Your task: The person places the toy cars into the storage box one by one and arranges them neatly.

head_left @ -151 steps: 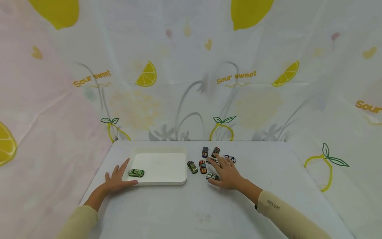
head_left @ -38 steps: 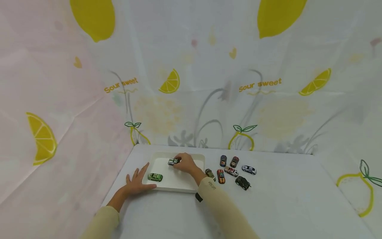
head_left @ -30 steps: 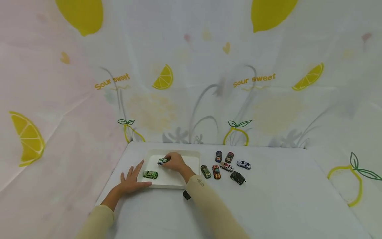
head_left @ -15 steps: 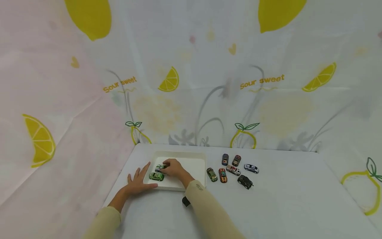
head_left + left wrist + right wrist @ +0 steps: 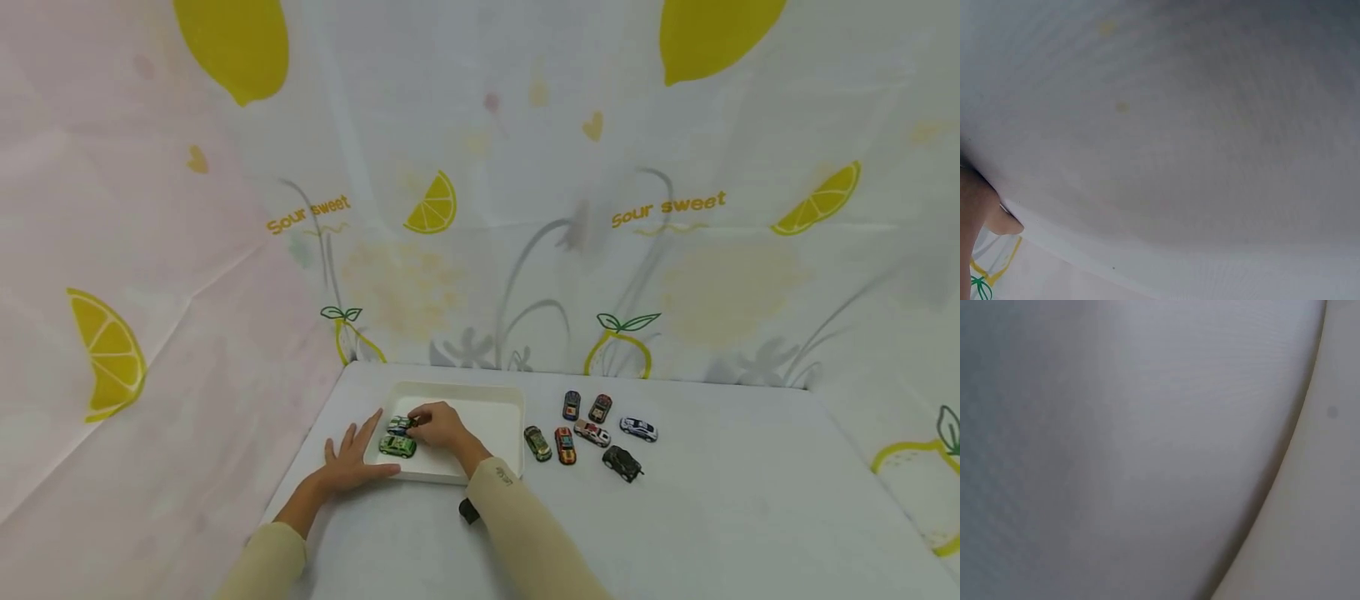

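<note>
In the head view my right hand [image 5: 441, 427] pinches a small white-and-green toy car [image 5: 399, 425] at the left side of a shallow white tray [image 5: 480, 392]. Just in front of that car, in the same tray, sits a bright green toy car [image 5: 397, 446]. My left hand [image 5: 347, 465] rests at the tray's front left corner, thumb and fingers spread along its rim. The left wrist view catches only part of the left hand [image 5: 975, 209]; the right wrist view has no fingers in it.
Right of the tray several toy cars lie on the white table, among them a camouflage car [image 5: 537, 443], a red-orange car [image 5: 566, 446], a white car [image 5: 638, 428] and a black car [image 5: 622, 463]. A lemon-print cloth [image 5: 480, 275] hangs behind.
The right hand went from the loose cars into the tray with the white-and-green car, then slid it left and down beside the green one. The left hand keeps its place on the tray.
</note>
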A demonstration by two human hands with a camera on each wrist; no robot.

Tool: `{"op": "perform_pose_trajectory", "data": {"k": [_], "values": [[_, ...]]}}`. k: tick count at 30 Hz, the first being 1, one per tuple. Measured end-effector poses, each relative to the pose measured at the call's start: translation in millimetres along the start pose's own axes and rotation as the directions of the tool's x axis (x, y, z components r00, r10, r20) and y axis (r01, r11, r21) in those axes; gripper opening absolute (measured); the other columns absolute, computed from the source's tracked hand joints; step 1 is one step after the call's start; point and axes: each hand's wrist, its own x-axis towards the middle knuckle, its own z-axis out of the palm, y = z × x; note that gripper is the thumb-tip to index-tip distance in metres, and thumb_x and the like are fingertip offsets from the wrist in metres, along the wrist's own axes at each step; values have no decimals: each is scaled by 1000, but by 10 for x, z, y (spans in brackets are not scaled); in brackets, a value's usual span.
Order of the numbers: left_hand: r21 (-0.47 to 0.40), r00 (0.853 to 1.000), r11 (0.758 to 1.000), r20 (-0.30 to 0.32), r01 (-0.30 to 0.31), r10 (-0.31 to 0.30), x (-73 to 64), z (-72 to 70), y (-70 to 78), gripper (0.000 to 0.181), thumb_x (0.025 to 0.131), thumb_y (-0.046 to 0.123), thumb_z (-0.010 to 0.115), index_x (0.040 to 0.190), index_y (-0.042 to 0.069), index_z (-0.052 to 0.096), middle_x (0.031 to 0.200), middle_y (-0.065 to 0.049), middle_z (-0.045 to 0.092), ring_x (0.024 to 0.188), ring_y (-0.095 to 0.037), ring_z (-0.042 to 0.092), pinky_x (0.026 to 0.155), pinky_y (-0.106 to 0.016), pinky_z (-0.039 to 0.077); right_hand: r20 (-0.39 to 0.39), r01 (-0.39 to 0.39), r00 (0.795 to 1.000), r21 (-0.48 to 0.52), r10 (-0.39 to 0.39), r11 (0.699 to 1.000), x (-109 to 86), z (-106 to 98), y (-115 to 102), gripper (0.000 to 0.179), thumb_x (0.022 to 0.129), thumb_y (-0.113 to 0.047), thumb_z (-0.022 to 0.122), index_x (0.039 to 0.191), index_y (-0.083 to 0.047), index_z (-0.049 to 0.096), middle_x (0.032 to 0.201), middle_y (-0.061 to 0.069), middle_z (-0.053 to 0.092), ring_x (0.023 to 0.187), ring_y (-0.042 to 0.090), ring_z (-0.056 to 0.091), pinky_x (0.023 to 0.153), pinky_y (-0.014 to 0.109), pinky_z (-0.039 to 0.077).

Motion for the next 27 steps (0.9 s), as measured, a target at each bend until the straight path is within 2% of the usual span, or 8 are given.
{"op": "perform_pose_trajectory", "data": {"k": [4, 7, 12, 17, 22, 27], "values": [[-14, 1000, 1000, -7, -10, 10, -5, -1, 25, 114, 79, 63, 71, 160, 21, 1, 166, -19, 7, 148, -51, -7, 107, -73, -18, -14, 13, 1000, -18, -13, 1000, 1, 5, 11, 26, 87, -21, 76, 113, -15, 75, 99, 2, 74, 88, 10, 64, 79, 25, 52], [-8, 1000, 1000, -15, -27, 27, 3, 5, 34, 115, 78, 68, 68, 160, 23, 0, 166, -18, 7, 149, -50, -7, 108, -72, -19, -25, 20, 999, -35, -20, 999, 4, -4, 14, 26, 88, -21, 75, 113, -15, 75, 100, 2, 74, 90, 12, 65, 82, 28, 52], [-5, 999, 999, -18, -49, 49, 13, -47, 36, 115, 78, 69, 67, 160, 25, -1, 165, -19, 7, 148, -51, -6, 107, -73, -19, -34, 27, 999, -26, -28, 999, 29, -2, -3, 27, 89, -22, 74, 114, -14, 74, 103, 3, 73, 93, 13, 65, 83, 28, 52], [26, 999, 999, 2, -38, 38, 15, -32, -3, 114, 80, 68, 66, 160, 25, -3, 165, -19, 8, 148, -51, -6, 107, -74, -16, -25, 23, 999, -43, -25, 999, 30, 30, 12, 28, 90, -27, 73, 115, -14, 73, 99, 1, 72, 88, 10, 62, 81, 27, 51], [-7, 1000, 1000, 11, -29, 29, -29, -38, 34, 116, 77, 66, 70, 160, 21, 2, 164, -21, 9, 147, -54, -5, 106, -75, -17, -21, 20, 1000, -48, -21, 999, 2, 53, 13, 29, 90, -27, 73, 114, -11, 73, 97, 1, 71, 86, 10, 61, 81, 27, 50], [-2, 1000, 1000, 3, -27, 27, -61, -43, 51, 115, 78, 69, 67, 160, 21, 1, 165, -19, 8, 148, -52, -6, 107, -74, -18, -26, 19, 999, -56, -20, 998, -7, 63, 0, 32, 92, -27, 70, 118, -9, 71, 100, 3, 71, 90, 13, 62, 84, 29, 51]]}}
